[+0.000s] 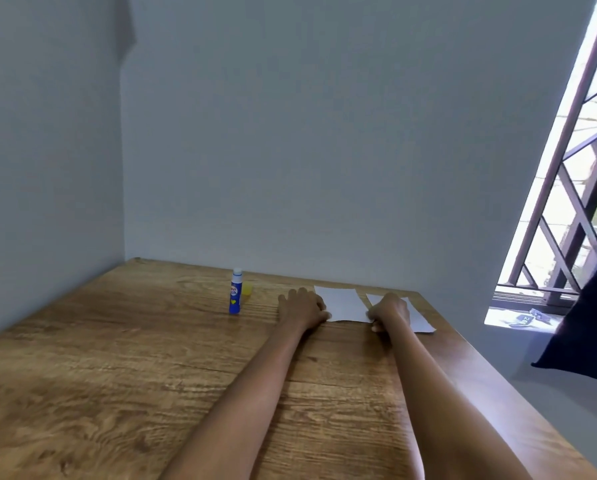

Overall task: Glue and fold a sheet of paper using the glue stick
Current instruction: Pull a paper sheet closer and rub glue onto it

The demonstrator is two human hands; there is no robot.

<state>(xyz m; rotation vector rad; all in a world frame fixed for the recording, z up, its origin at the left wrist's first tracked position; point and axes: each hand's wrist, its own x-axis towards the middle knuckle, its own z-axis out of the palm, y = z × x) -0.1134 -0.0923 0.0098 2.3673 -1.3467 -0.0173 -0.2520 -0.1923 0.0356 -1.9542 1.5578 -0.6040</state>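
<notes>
A white sheet of paper [344, 303] lies flat near the far edge of the wooden table [117, 358]. My left hand [302, 306] rests at its left edge and my right hand [390, 311] at its right edge, fingers curled down onto the paper. A second white sheet [420, 318] lies under and right of my right hand. The blue glue stick [235, 291] stands upright, uncapped, left of my left hand. Its yellow cap [247, 290] lies just behind it.
Grey walls close the table at the back and left. A barred window [574, 188] is on the right, with a dark blue cloth [588, 327] hanging beside it and small items on the sill [525, 318].
</notes>
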